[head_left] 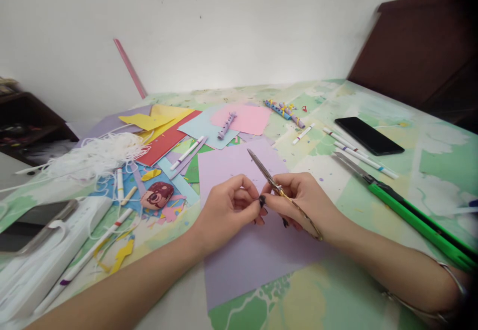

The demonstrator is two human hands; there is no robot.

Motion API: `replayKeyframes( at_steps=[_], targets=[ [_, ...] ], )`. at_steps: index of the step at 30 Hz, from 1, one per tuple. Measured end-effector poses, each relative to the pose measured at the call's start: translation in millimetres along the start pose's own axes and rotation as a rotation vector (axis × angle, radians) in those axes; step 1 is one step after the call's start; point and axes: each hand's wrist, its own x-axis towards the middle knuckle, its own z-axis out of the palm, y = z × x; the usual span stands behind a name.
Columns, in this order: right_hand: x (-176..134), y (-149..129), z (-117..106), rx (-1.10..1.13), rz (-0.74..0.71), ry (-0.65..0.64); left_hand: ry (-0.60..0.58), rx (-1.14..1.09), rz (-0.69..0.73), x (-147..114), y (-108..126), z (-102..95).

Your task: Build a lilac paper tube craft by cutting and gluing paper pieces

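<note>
A pair of scissors (262,165) with a gold-toned handle lies across my right hand (306,199), its blades pointing up and away to the left. The fingers of that hand are curled under the scissors. My left hand (226,205) is closed, thumb and fingers pinched together right beside my right fingertips. Whatever sits in the pinch is too small or hidden to make out. Beneath both hands a light purple sheet of paper (239,270) lies flat, with small dark bits near the scissors' blades.
A green box cutter (414,220) and a black phone (368,135) lie right. Decorated paper tubes (278,109) sit farther back. To the left are coloured papers (170,138), tangled white cord (97,158), a brown bear-faced case (157,195), a power strip (70,250) and another phone (33,225).
</note>
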Motion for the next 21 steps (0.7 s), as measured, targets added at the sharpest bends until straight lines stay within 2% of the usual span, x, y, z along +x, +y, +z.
replayKeyframes(
  at_steps=[4,11,21],
  targets=[
    [0.5,0.8,1.0,0.008,-0.011,0.002,-0.018,0.034,0.014,-0.2,-0.5,0.8],
    [-0.1,1.1,1.3,0.154,-0.091,0.058,0.041,-0.093,0.009,2.2,2.8,0.1],
    [-3.3,2.3,5.0,0.088,-0.163,0.134,0.086,-0.149,0.021,0.1,7.4,3.3]
  ],
)
